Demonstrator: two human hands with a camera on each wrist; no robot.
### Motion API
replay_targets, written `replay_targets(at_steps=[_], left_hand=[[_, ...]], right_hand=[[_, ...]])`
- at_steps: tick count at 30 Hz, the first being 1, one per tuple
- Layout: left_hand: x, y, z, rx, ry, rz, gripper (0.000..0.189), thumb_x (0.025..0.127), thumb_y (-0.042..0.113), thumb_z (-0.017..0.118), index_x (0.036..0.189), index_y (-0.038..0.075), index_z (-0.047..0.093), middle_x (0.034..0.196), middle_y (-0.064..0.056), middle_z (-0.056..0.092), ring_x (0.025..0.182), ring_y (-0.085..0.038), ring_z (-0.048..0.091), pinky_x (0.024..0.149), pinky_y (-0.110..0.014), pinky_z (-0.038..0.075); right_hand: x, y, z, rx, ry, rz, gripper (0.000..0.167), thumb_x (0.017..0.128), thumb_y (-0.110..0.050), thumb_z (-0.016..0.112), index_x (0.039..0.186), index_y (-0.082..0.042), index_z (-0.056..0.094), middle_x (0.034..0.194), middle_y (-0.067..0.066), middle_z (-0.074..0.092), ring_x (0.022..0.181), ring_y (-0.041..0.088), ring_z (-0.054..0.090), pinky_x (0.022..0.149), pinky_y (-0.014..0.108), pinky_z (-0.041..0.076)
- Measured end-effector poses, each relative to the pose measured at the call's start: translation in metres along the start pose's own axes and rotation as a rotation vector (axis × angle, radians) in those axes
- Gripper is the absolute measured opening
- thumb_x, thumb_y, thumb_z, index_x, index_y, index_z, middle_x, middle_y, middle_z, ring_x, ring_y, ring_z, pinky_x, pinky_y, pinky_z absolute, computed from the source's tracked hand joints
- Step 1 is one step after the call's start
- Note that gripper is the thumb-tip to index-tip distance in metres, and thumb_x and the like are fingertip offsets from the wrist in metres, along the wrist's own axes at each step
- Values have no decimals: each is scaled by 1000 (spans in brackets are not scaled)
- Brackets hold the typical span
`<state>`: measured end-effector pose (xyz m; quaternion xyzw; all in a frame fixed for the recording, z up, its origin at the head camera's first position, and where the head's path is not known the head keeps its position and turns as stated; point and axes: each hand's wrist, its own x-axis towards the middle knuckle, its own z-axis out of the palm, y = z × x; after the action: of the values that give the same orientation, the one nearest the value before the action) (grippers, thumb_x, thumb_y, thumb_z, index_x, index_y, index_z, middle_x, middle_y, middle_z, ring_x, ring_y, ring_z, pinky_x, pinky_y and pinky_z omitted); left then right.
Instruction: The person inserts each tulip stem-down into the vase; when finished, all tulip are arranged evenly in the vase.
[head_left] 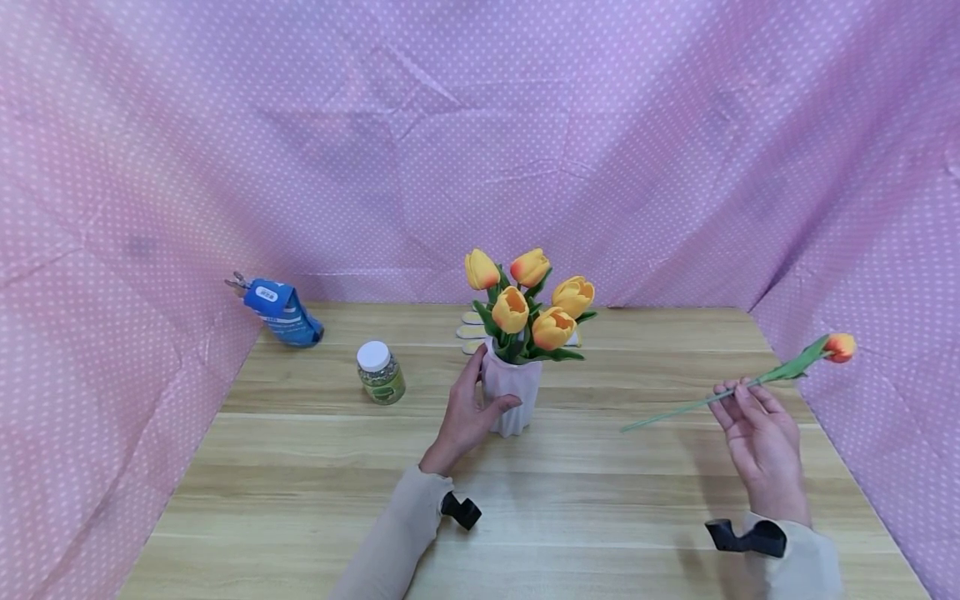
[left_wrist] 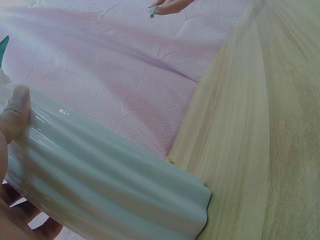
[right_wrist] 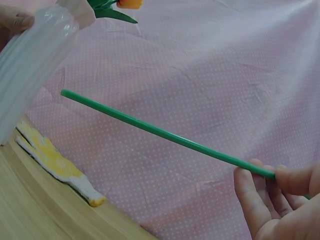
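Observation:
A white fluted vase [head_left: 513, 392] stands upright on the wooden table, holding several yellow-orange artificial tulips [head_left: 553, 328]. My left hand [head_left: 468, 412] grips the vase from its left side, thumb across the front. In the left wrist view the thumb [left_wrist: 17, 112] lies on the glossy vase wall [left_wrist: 110, 165]. Off to the right, my right hand [head_left: 761, 442] pinches a single orange-red tulip [head_left: 839, 347] by its green stem, in the air. The bare stem [right_wrist: 165, 134] points left toward the vase, its end apart from it in the right wrist view.
A yellow-and-white glove [right_wrist: 57, 162] lies behind the vase, mostly hidden from the head view. Left of the vase stands a white-lidded jar [head_left: 382, 375]. A blue bag [head_left: 283, 312] closed with a clip is at the back left. Pink dotted cloth [head_left: 480, 150] surrounds the table.

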<state>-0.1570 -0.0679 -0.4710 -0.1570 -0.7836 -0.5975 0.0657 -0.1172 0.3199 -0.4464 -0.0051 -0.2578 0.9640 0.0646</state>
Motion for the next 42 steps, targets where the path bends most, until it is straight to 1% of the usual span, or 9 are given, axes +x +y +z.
replay_targets(at_steps=[5, 10, 15, 23, 32, 42], left_hand=[[0, 0, 1, -1, -3, -3, 102, 81, 65, 65, 159, 13, 25, 151, -11, 51, 131, -29, 55, 112, -53, 45], [0, -1, 1, 4, -1, -17, 107, 80, 69, 63, 159, 9, 24, 154, -12, 47, 133, -31, 53, 113, -54, 44], [0, 0, 0, -2, -1, -14, 107, 80, 68, 64, 159, 8, 23, 155, -12, 47, 133, -31, 53, 113, -54, 44], [0, 1, 0, -3, -5, -8, 105, 80, 67, 64, 159, 11, 24, 152, -11, 50, 132, -29, 54, 112, -53, 45], [0, -1, 0, 3, -3, -2, 106, 80, 69, 63, 159, 10, 24, 153, -12, 48, 133, -30, 53, 112, -54, 44], [0, -1, 0, 6, -2, 3, 102, 81, 67, 65, 159, 13, 26, 146, -10, 55, 129, -27, 56, 110, -51, 46]], right_hand=[[0, 3, 8, 40, -31, -11, 25, 101, 11, 40, 100, 9, 64, 93, 23, 72, 91, 33, 75, 83, 43, 63], [0, 7, 17, 62, -62, -20, 24, 101, 11, 39, 100, 11, 63, 93, 25, 72, 91, 35, 74, 83, 44, 63], [2, 12, 26, 70, -75, -37, 24, 101, 11, 39, 99, 11, 63, 93, 25, 72, 90, 35, 74, 83, 43, 63], [3, 19, 39, 78, -100, -43, 25, 101, 11, 39, 99, 12, 63, 94, 24, 71, 90, 34, 74, 82, 43, 63], [4, 28, 55, 102, -125, -50, 25, 101, 10, 39, 100, 12, 64, 94, 24, 71, 90, 35, 74, 82, 43, 63], [5, 38, 74, 143, -157, -73, 23, 101, 9, 40, 99, 12, 63, 92, 26, 73, 89, 35, 74, 82, 42, 63]])
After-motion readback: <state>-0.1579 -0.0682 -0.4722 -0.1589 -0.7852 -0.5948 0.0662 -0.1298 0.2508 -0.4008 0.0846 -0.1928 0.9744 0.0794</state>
